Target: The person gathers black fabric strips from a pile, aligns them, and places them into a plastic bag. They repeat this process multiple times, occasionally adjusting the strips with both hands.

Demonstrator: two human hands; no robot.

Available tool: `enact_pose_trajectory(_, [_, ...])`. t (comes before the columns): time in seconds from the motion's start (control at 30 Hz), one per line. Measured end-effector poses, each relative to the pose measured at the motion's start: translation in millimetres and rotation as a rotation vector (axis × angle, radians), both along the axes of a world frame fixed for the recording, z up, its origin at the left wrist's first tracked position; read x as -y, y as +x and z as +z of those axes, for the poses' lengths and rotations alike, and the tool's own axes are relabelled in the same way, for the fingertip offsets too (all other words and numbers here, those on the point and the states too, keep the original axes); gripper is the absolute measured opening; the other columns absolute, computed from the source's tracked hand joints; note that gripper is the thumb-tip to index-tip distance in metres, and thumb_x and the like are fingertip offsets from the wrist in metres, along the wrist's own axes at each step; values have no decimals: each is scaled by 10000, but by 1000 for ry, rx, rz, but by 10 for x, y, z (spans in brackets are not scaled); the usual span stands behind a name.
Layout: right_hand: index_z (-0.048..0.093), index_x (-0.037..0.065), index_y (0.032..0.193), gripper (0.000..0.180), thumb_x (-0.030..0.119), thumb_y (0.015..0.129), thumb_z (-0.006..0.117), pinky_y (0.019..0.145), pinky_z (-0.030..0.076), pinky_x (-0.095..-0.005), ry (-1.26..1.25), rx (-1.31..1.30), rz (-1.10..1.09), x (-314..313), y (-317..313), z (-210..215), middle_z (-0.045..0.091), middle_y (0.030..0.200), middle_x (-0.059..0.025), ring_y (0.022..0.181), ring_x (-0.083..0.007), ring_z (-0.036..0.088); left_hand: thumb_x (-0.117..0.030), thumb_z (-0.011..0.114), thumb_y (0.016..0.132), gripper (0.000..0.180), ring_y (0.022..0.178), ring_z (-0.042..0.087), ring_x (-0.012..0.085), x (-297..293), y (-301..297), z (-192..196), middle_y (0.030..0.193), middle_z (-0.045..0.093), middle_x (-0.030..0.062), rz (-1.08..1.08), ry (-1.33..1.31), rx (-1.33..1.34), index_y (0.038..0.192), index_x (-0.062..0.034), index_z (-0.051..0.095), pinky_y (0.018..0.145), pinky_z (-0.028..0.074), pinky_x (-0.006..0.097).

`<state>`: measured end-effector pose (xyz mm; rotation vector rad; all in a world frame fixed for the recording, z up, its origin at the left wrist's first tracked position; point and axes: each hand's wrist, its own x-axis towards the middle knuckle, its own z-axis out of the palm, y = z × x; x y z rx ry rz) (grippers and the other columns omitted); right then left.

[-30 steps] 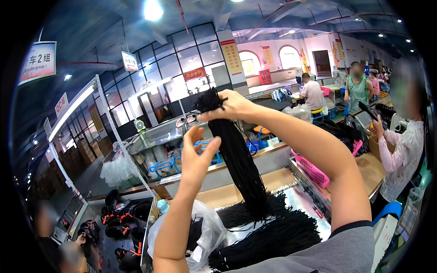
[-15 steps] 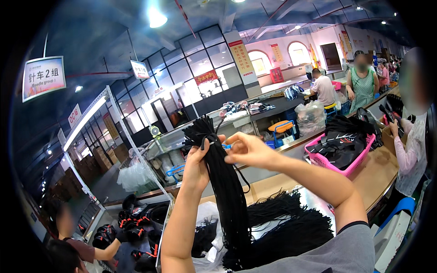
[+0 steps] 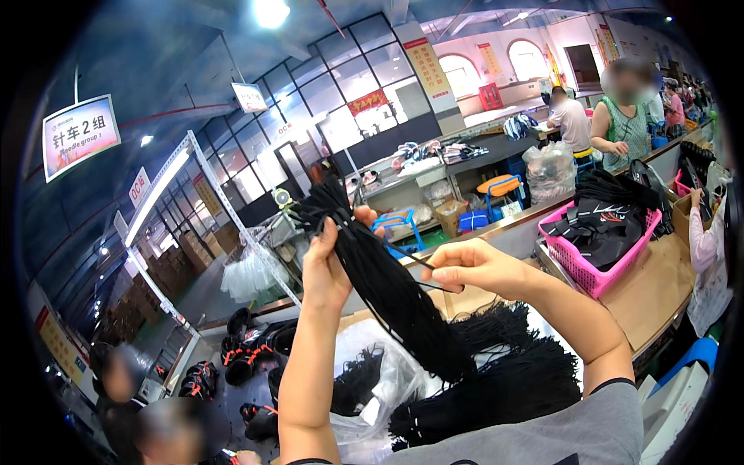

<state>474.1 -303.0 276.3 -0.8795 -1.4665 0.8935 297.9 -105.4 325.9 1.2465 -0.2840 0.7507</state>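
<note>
My left hand (image 3: 329,267) is closed around the upper part of a thick bundle of black laces (image 3: 399,298). The bundle hangs slanting down to the right, its loose upper ends fanning out above my fingers. Off to the bundle's right, my right hand (image 3: 484,267) pinches a thin black lace (image 3: 409,258) between thumb and fingers. That lace stretches taut from the bundle to my fingertips. Below lies a pile of black laces (image 3: 496,391), which the bundle's lower end overlaps. Beside the pile, a clear plastic bag (image 3: 399,380) has more black laces in it.
A pink basket (image 3: 593,275) of black shoe parts stands on the brown-covered table (image 3: 647,306) at right. Black shoes with orange laces (image 3: 252,353) lie at left, near two people. Other people stand at right. A metal light frame (image 3: 232,213) rises at left.
My right hand has moved right and slightly down, away from the bundle, drawing a lace out straight. The bundle now slants more to the right. The head view has shifted a little.
</note>
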Motion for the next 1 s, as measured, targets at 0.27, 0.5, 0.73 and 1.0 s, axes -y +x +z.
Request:
enact_pose_trajectory(0.27, [626, 7, 1044, 248, 221, 1066, 504, 886, 498, -348, 380, -262, 125, 96, 98, 20, 633, 813, -38, 899, -184, 654, -382, 464, 1050, 506, 1181, 606, 292, -94, 51, -12, 1242, 642, 153, -65, -29, 35, 1388, -5, 487, 1068, 470, 528])
enact_pose_trajectory(0.5, [629, -33, 1057, 322, 264, 1060, 504, 702, 486, -306, 312, -265, 309, 233, 205, -4, 507, 581, 13, 626, -145, 603, -378, 492, 1043, 481, 1072, 664, 308, -199, -150, 34, 1180, 660, 173, 43, -35, 24, 1345, -4, 518, 954, 558, 450])
enact_pose_trajectory(0.73, [556, -92, 1142, 295, 180, 1030, 538, 836, 585, -426, 225, -288, 522, 467, 41, -88, 583, 604, -78, 735, -210, 697, -393, 502, 1038, 512, 1076, 672, 284, -413, -269, 107, 1180, 671, 147, 210, -39, 35, 1354, 8, 520, 937, 559, 448])
enact_pose_trajectory(1.0, [634, -97, 1079, 233, 111, 1035, 538, 762, 567, -300, -397, 121, 366, 869, 334, -641, 654, 689, -56, 793, -174, 710, -366, 573, 1015, 427, 972, 691, 237, -513, -520, 301, 1072, 699, 141, 415, 74, -31, 1192, 19, 628, 858, 573, 372])
